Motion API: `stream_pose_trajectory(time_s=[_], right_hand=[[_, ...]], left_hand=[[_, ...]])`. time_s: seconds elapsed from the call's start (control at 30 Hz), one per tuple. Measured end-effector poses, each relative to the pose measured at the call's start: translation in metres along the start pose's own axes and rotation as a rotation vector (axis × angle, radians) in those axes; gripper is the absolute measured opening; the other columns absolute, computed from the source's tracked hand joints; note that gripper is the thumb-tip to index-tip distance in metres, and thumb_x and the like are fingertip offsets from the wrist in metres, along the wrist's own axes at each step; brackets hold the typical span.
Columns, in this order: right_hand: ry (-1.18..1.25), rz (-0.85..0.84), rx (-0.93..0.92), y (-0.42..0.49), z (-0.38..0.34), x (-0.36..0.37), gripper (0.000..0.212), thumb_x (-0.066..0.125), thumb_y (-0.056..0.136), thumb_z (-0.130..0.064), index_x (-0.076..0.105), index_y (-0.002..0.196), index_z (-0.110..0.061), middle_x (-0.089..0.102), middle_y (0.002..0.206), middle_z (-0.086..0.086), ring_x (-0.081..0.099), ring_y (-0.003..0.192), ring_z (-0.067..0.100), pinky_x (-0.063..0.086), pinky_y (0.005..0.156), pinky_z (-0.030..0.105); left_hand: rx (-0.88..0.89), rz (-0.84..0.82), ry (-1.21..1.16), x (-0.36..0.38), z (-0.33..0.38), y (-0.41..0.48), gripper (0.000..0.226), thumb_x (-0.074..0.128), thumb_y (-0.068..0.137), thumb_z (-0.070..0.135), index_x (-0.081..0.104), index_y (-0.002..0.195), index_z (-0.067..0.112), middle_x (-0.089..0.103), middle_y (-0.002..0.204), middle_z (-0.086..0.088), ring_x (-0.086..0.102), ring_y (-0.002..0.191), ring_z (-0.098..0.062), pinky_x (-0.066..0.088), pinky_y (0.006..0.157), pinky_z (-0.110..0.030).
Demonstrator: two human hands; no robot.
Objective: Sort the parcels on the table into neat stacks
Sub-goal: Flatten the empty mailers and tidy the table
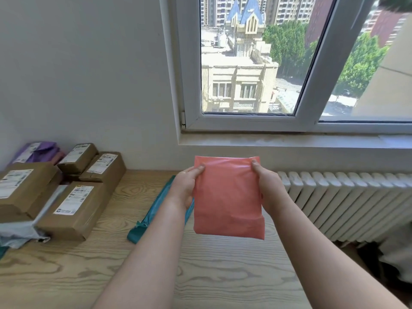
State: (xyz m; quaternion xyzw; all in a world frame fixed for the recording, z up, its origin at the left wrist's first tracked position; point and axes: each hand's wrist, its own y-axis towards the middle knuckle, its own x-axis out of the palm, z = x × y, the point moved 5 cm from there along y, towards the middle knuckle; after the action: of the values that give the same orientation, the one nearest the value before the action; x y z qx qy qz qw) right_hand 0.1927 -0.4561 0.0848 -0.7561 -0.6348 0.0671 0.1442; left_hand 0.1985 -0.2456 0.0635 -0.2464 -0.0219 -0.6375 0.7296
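Note:
A pink plastic mailer parcel (228, 197) hangs in the air above the wooden table (156, 264), held upright between both hands. My left hand (186, 188) grips its left edge with the thumb on the front. My right hand (266, 186) grips its right edge the same way. Below and left of the pink parcel a teal mailer (151, 215) lies flat on the table. Several brown cardboard parcels (73, 208) with white labels sit at the table's left, beside a purple mailer (35, 151) against the wall and a pale grey mailer (17, 233) under the boxes.
A white radiator (347, 201) runs along the wall just right of the table's edge. Above it is a window sill (289, 141) and a large window. A white wall stands behind the table.

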Motion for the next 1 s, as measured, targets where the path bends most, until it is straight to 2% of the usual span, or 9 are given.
stream_pose_trajectory(time_s=[0.13, 0.3, 0.47, 0.57, 0.67, 0.8, 0.9, 0.97, 1.0], right_hand=[[-0.028, -0.082, -0.014, -0.001, -0.001, 0.007, 0.035, 0.061, 0.096, -0.044, 0.072, 0.091, -0.01, 0.065, 0.071, -0.003, 0.059, 0.06, 0.011, 0.046, 0.057, 0.022], [-0.144, -0.355, -0.008, -0.001, 0.012, -0.003, 0.036, 0.069, 0.09, -0.041, 0.072, 0.114, -0.014, 0.076, 0.101, 0.008, 0.072, 0.091, 0.026, 0.058, 0.082, 0.037], [-0.047, -0.353, 0.003, 0.003, 0.024, -0.005, 0.026, 0.068, 0.09, -0.008, 0.068, 0.114, 0.001, 0.073, 0.099, 0.017, 0.07, 0.084, 0.026, 0.06, 0.073, 0.032], [-0.066, -0.279, -0.032, 0.008, 0.022, -0.007, 0.023, 0.062, 0.089, 0.005, 0.066, 0.111, 0.002, 0.072, 0.096, 0.016, 0.07, 0.083, 0.026, 0.06, 0.07, 0.033], [-0.178, -0.236, -0.063, 0.01, 0.016, -0.009, 0.024, 0.051, 0.085, 0.014, 0.062, 0.1, -0.002, 0.065, 0.088, 0.014, 0.065, 0.078, 0.026, 0.057, 0.067, 0.033], [-0.418, -0.298, -0.106, 0.005, 0.012, 0.003, 0.028, 0.047, 0.08, 0.014, 0.061, 0.083, -0.009, 0.055, 0.071, 0.005, 0.053, 0.07, 0.021, 0.047, 0.066, 0.033], [-0.56, -0.317, -0.141, 0.004, 0.015, 0.012, 0.023, 0.052, 0.078, 0.007, 0.063, 0.084, -0.012, 0.056, 0.07, 0.001, 0.051, 0.071, 0.019, 0.041, 0.067, 0.034], [-0.593, -0.213, -0.181, 0.006, 0.015, 0.011, 0.014, 0.061, 0.084, -0.005, 0.062, 0.096, -0.012, 0.062, 0.081, 0.002, 0.056, 0.076, 0.019, 0.046, 0.07, 0.036], [-0.634, -0.124, -0.223, 0.005, 0.014, 0.008, 0.017, 0.066, 0.087, -0.015, 0.06, 0.102, -0.014, 0.064, 0.088, 0.001, 0.06, 0.081, 0.019, 0.049, 0.075, 0.037]], left_hand=[[-0.025, 0.086, -0.096, -0.002, -0.003, 0.005, 0.029, 0.063, 0.096, 0.021, 0.067, 0.119, 0.003, 0.074, 0.09, -0.009, 0.069, 0.083, -0.021, 0.057, 0.082, -0.036], [-0.031, 0.251, -0.383, -0.024, 0.003, 0.01, 0.02, 0.057, 0.101, 0.025, 0.067, 0.103, 0.007, 0.072, 0.087, -0.007, 0.071, 0.071, -0.018, 0.055, 0.066, -0.032], [-0.082, 0.285, -0.371, -0.026, -0.005, 0.008, 0.018, 0.055, 0.101, 0.021, 0.066, 0.105, 0.006, 0.072, 0.097, -0.01, 0.07, 0.075, -0.02, 0.054, 0.062, -0.031], [0.002, 0.391, -0.061, -0.037, -0.008, 0.01, 0.04, 0.062, 0.092, 0.004, 0.055, 0.131, 0.005, 0.065, 0.122, -0.017, 0.066, 0.099, -0.027, 0.054, 0.089, -0.039], [0.137, 0.487, 0.671, -0.038, 0.011, 0.006, 0.084, 0.074, 0.083, 0.013, 0.028, 0.153, 0.014, 0.037, 0.152, -0.015, 0.042, 0.135, -0.031, 0.039, 0.11, -0.045], [0.308, 0.07, 1.371, 0.016, 0.016, -0.004, 0.089, 0.073, 0.084, 0.031, 0.022, 0.156, 0.03, 0.008, 0.166, 0.003, 0.0, 0.153, -0.022, 0.0, 0.122, -0.05], [0.305, -0.169, 1.355, 0.04, 0.001, -0.012, 0.047, 0.07, 0.084, 0.027, 0.059, 0.129, 0.036, 0.05, 0.146, 0.004, 0.03, 0.144, -0.019, -0.005, 0.12, -0.051], [0.255, -0.174, 1.188, 0.04, -0.003, -0.014, 0.01, 0.068, 0.084, 0.025, 0.062, 0.076, 0.026, 0.061, 0.081, 0.004, 0.057, 0.086, -0.017, 0.036, 0.103, -0.044], [0.215, -0.169, 1.094, 0.036, -0.006, -0.016, 0.026, 0.068, 0.084, 0.024, 0.052, 0.064, 0.021, 0.049, 0.066, 0.004, 0.047, 0.066, -0.016, 0.043, 0.079, -0.036]])
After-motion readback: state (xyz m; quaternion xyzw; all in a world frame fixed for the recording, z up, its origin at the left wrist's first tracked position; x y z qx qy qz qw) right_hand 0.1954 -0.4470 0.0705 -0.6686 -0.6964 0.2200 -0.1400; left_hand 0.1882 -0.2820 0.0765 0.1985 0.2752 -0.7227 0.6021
